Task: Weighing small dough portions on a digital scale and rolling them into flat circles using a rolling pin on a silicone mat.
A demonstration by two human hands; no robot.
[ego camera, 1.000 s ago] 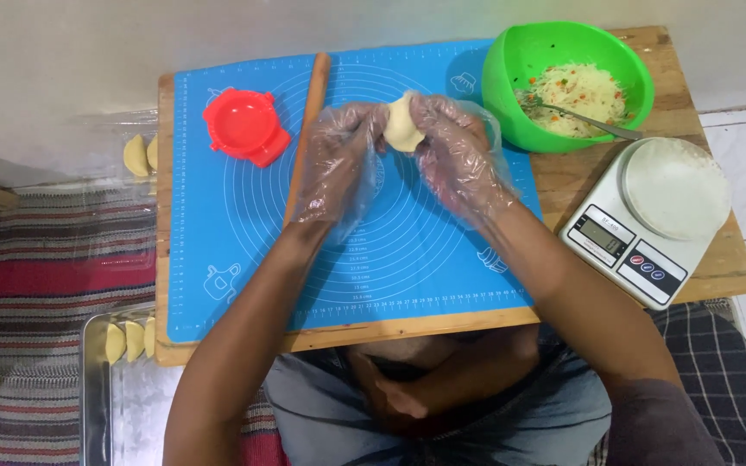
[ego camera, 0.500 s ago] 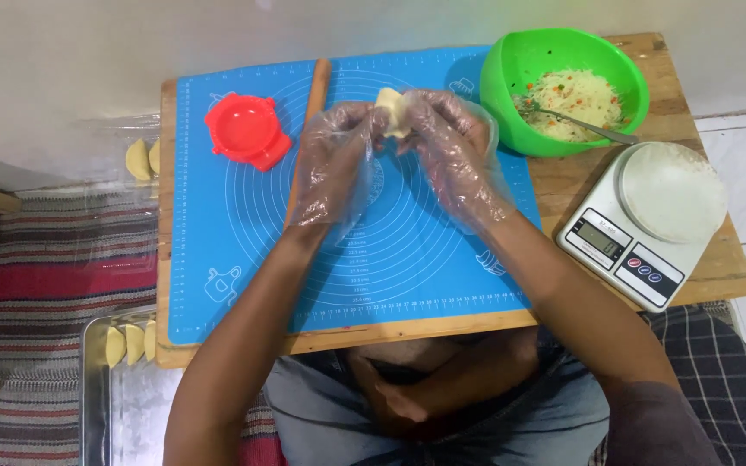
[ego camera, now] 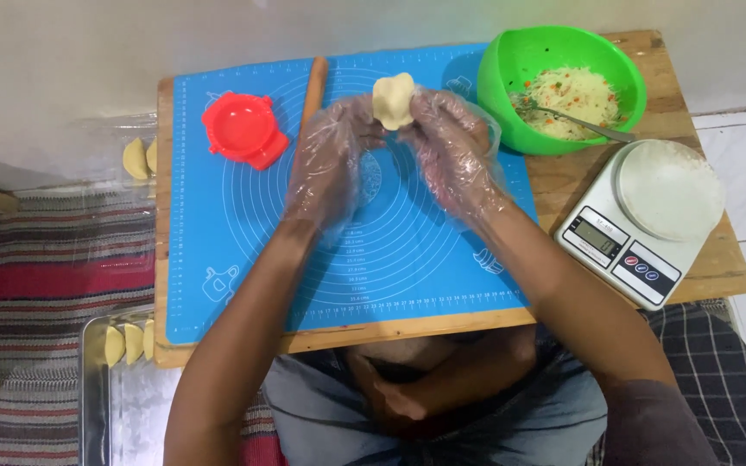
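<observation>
A pale lump of dough point(ego camera: 394, 99) is held above the far part of the blue silicone mat point(ego camera: 243, 250). My left hand point(ego camera: 330, 164) and my right hand point(ego camera: 452, 151), both in clear plastic gloves, pinch it from either side with their fingertips. A wooden rolling pin point(ego camera: 314, 79) lies on the mat just behind my left hand. A red dumpling press point(ego camera: 243, 129) rests open on the mat to the left.
A green bowl point(ego camera: 511, 60) with shredded filling and a spoon stands at the back right. A white kitchen scale point(ego camera: 645, 220) sits on the right of the wooden table point(ego camera: 718, 259). Folded dumplings lie on a metal tray point(ego camera: 88, 388) at lower left and on plastic point(ego camera: 135, 158) at left.
Both hands have lifted the dough slightly farther from me and turned it between the fingertips. Its shape now looks rounder and thicker.
</observation>
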